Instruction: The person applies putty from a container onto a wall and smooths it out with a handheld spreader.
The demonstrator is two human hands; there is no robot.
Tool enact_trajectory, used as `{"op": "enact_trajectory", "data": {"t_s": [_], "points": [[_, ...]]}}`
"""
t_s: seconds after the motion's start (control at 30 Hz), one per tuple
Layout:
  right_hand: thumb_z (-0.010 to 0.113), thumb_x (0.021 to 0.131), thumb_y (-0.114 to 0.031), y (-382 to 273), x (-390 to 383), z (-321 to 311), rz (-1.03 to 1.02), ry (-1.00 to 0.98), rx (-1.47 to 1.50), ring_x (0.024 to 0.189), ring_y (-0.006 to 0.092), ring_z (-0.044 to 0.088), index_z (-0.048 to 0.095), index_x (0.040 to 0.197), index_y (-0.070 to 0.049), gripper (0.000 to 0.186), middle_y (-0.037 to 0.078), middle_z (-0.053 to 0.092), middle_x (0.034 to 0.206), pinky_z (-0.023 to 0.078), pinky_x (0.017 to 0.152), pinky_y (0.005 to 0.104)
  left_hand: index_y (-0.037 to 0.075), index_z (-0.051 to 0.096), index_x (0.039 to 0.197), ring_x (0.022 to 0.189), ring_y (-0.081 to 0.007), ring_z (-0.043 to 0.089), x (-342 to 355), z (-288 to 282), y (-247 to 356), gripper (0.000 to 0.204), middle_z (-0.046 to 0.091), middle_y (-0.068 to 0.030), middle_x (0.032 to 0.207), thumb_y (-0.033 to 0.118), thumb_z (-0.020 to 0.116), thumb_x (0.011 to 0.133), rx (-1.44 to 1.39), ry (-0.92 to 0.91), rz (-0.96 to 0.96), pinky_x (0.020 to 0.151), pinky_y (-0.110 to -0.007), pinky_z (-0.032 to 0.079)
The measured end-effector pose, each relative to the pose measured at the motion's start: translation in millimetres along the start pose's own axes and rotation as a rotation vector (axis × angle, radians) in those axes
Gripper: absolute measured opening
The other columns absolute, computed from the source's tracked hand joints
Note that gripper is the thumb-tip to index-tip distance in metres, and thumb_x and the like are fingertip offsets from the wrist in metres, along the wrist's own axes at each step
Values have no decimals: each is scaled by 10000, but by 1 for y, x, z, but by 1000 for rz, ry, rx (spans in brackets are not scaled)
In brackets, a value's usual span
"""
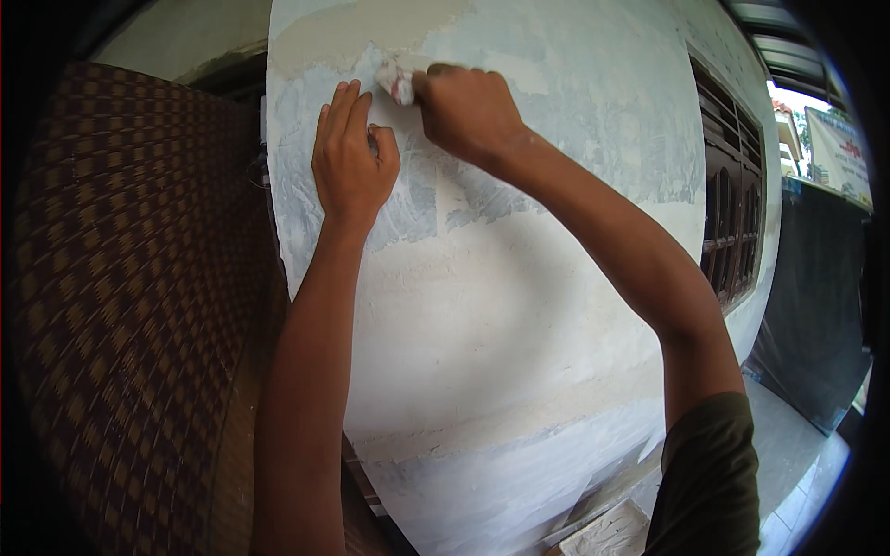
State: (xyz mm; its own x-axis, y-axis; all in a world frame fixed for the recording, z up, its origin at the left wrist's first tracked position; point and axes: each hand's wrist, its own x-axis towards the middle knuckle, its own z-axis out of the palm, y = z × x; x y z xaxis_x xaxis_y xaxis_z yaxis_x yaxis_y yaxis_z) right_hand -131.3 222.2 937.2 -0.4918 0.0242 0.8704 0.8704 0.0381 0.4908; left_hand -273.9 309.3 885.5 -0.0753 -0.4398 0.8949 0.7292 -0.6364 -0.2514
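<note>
Head view: a pale wall [501,315] fills the middle, its far part patched with grey-blue and beige coats, its middle band whiter, and its near part bluish again. At the left stands a big woven panel [139,232], chequered in dark brown and tan. At the far right, a dark sheet [816,306] hangs beyond a brown barred window [731,181] set into the wall. A dark green sleeve [709,482] covers the near end of the right arm.

The right hand [473,111] is closed in a fist around the handle of a tool, at the far part of the wall. The left hand [352,157], just left of it, is open against the wall, fingers straight and close together, thumb a little apart (a small dark patch shows by the thumb, and I cannot tell what it is).

A pale banner [839,153] at the far right bears red and dark printing, small and slanted. Near, right of the middle, a tray [554,550] contains whitish paste. The smallest is the tool [397,83], its white-smeared end with a reddish mark pointing left, between the two hands.
</note>
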Motion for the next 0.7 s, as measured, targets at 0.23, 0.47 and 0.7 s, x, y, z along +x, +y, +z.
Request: {"op": "enact_trajectory", "data": {"t_s": [0.23,0.47,0.7], "points": [[578,837,-70,67,102,8,55,92,-195,806,333,686,694,832,-9,131,201,677,881,543,682,425,-79,652,1110,1262,-349,535,9,15,14,366,607,-226,1272,24,500,794,-22,32,34,1099,-474,380],[629,741,-79,-7,18,-4,-51,12,-18,742,338,691,722,793,-79,106,156,680,824,530,641,442,-72,653,1101,1253,-359,540,2,1,6,355,606,-227,1270,20,498,795,-33,37,7,1087,-482,392],[569,839,-63,68,99,-1,38,202,-189,795,332,683,690,825,-3,136,205,674,872,539,674,423,-79,650,1092,1259,-361,534,9,14,13,341,606,-229,1269,16,493,805,-25,47,44,1085,-485,393]]}}
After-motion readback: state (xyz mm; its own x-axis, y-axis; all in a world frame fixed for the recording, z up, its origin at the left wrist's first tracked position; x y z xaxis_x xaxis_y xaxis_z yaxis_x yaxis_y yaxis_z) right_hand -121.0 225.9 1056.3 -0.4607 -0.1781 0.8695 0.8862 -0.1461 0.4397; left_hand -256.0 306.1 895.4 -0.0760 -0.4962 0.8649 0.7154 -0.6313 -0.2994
